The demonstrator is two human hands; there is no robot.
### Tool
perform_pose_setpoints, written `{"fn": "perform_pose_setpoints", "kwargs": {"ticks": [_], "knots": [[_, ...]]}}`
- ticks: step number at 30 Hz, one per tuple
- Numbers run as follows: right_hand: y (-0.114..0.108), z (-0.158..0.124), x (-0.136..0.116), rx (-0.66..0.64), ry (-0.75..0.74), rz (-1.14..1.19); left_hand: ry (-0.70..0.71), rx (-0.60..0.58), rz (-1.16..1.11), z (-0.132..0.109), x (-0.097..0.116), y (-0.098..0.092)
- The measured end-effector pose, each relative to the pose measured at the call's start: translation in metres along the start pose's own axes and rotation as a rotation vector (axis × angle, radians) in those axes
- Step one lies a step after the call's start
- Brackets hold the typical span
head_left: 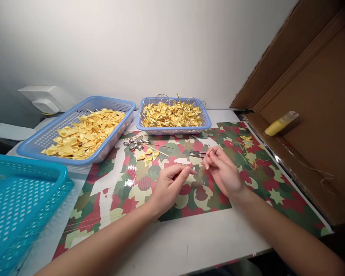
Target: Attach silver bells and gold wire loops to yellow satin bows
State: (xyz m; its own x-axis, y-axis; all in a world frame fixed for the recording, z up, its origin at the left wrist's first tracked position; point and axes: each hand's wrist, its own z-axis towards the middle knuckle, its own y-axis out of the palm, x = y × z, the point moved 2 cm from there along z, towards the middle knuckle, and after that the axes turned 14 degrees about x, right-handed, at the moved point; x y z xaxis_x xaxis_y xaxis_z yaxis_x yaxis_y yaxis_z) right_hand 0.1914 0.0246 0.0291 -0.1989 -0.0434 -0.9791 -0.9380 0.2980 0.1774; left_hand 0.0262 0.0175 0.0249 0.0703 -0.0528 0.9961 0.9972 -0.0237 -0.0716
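My left hand [171,186] hovers over the patterned sheet, its thumb and forefinger pressed together. Across from it, my right hand [224,174] is also closed in a pinch. Anything between either set of fingertips is too small to make out. A dark pair of thread snips [197,154] lies just left of my right fingertips, partly hidden by them. Beyond my left hand are a few yellow ribbon bows [148,155], several small silver bells [133,144] and thin gold ties [158,150].
A blue basket of yellow bows [100,155] stands at the left. Another blue basket [174,131], at the back, holds bows with gold ties. Teal baskets [31,165] occupy the near left. Yellow scraps [250,156] lie right. A cardboard wall [313,76] borders the right side, with a yellow tube [280,123] beside it.
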Motion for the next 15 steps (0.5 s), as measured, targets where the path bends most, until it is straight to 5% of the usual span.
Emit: {"fn": "perform_pose_setpoints", "kwargs": {"ticks": [7, 15], "knots": [[0.009, -0.016, 0.005, -0.328, 0.105, -0.141, 0.046, -0.193, -0.001, -0.003, -0.004, 0.002], [0.003, -0.012, 0.006, -0.201, 0.046, -0.145, -0.101, -0.320, -0.042, -0.004, -0.006, 0.000]]}}
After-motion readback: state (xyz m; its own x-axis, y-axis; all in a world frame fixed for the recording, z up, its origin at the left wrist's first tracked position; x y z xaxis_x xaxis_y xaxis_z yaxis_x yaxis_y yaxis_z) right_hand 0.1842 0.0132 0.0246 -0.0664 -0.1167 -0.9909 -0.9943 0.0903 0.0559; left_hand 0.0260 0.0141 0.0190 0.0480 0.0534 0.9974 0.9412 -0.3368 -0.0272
